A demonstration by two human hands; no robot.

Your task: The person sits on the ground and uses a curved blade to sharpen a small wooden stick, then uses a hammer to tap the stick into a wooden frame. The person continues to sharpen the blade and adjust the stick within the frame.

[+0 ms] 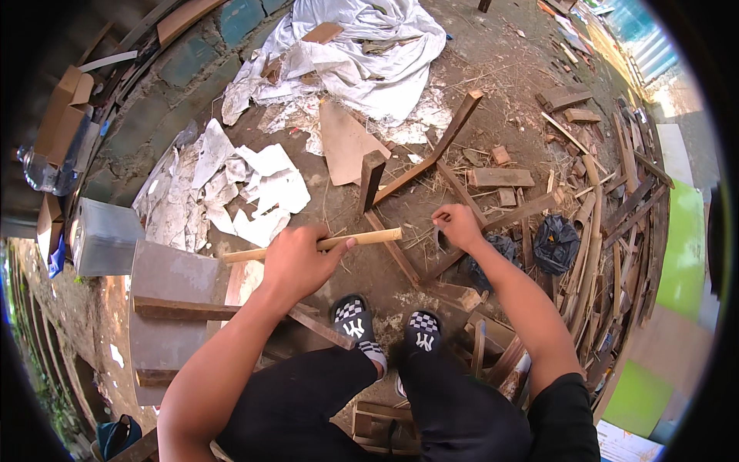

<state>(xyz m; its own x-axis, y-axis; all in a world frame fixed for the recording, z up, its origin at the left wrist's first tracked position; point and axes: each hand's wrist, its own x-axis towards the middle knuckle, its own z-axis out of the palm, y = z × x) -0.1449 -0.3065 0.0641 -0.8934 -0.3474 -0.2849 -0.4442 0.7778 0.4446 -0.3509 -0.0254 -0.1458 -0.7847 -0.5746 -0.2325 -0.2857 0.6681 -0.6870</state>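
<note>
My left hand (296,262) is wrapped round a light wooden stick (375,237), which lies nearly level across the front of me, its right end tilted slightly up. To the right of that end, my right hand (459,226) has its fingers pinched together; whatever they hold, if anything, is too small to make out. Just beyond my hands, a dark wooden frame (408,179) with upright legs rests on the dirt ground. Close to my left forearm stands a grey panel (173,269) with wooden bars (185,309) along it.
Torn white sheeting (269,181) and a crumpled white cloth (392,61) cover ground at the far left and centre. A brown board (346,142) lies between. Scrap wood (589,254) and black plastic bags (556,242) crowd the right. A clear plastic container (108,235) stands left.
</note>
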